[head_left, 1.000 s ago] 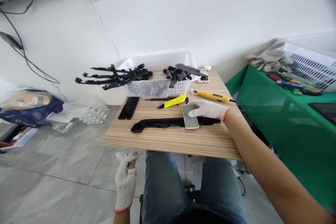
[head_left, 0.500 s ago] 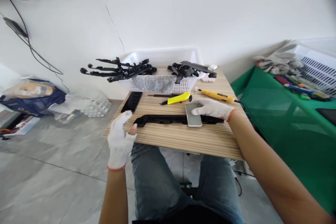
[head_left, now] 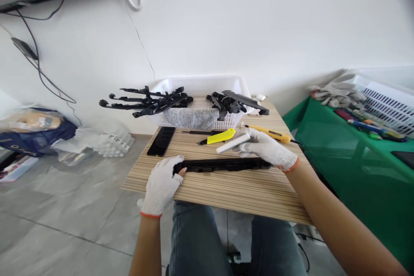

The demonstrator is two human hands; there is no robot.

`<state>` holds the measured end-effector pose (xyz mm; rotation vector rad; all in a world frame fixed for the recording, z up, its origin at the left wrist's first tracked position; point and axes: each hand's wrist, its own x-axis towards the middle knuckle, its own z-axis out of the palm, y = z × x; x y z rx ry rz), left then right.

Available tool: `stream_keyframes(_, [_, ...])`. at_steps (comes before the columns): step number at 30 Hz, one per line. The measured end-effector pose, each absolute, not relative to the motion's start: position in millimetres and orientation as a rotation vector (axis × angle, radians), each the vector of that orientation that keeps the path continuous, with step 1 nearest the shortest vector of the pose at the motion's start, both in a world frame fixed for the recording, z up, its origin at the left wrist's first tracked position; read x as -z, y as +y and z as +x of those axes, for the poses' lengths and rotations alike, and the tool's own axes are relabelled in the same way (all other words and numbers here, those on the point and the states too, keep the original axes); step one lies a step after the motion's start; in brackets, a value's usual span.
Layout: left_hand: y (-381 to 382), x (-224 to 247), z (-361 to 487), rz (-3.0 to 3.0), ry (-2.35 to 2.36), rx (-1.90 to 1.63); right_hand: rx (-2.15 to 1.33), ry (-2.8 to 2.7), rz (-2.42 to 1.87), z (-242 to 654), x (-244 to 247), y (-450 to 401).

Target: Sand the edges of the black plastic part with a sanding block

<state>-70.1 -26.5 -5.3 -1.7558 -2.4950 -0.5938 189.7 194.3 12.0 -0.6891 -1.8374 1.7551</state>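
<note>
A long black plastic part [head_left: 223, 164] lies across the wooden table. My left hand [head_left: 163, 181], in a white knitted glove with the thumb tip bare, is closed around its left end. My gloved right hand [head_left: 258, 145] holds a flat rectangular pad [head_left: 233, 142], white along its edge, above the right half of the part. The pad is tilted so that mostly its thin edge shows. Just behind lie a yellow utility knife [head_left: 221, 136] and a thin dark rod-like tool [head_left: 200, 132]. A yellow corded tool [head_left: 270, 134] lies beyond my right hand.
A white plastic basket [head_left: 203, 81] with black plastic parts [head_left: 145, 102] and a grey cloth [head_left: 190, 118] stands at the back. A black phone [head_left: 161, 141] lies at the table's left. To the right, a green-covered surface [head_left: 333, 146] carries gloves [head_left: 338, 90] and pens.
My left hand has moved onto the black part's left end and closed on it. My right hand has lifted the pad off the part and tipped it on edge. The camera view has tilted up.
</note>
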Motion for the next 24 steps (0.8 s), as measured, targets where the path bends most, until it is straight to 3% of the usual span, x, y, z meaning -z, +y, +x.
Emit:
stream_keyframes(3, [-26.1,4.1,-68.3,-1.742,-2.49,0.58,-1.614,-1.891,-0.603,185.9,-7.8,191.5])
stream_keyframes(7, [-26.5,3.9,-66.3,-1.732,-2.492,0.579,-1.815,-1.922,-0.748,188.5,-5.0,191.0])
stream_keyframes(13, [-27.2,4.0,-65.6,-1.725,-2.491,0.576,-1.828,-1.949,-0.757,201.4,-12.8,197.4])
stream_keyframes(19, [-26.3,4.8,-67.9,-1.715,-2.504,0.584,-1.395,-2.369,-0.716,204.0,-23.9,197.2])
stream_keyframes(24, [-25.9,3.6,-69.5,-1.726,-2.507,0.56,-1.275,-2.313,-0.846,197.6,-23.6,201.4])
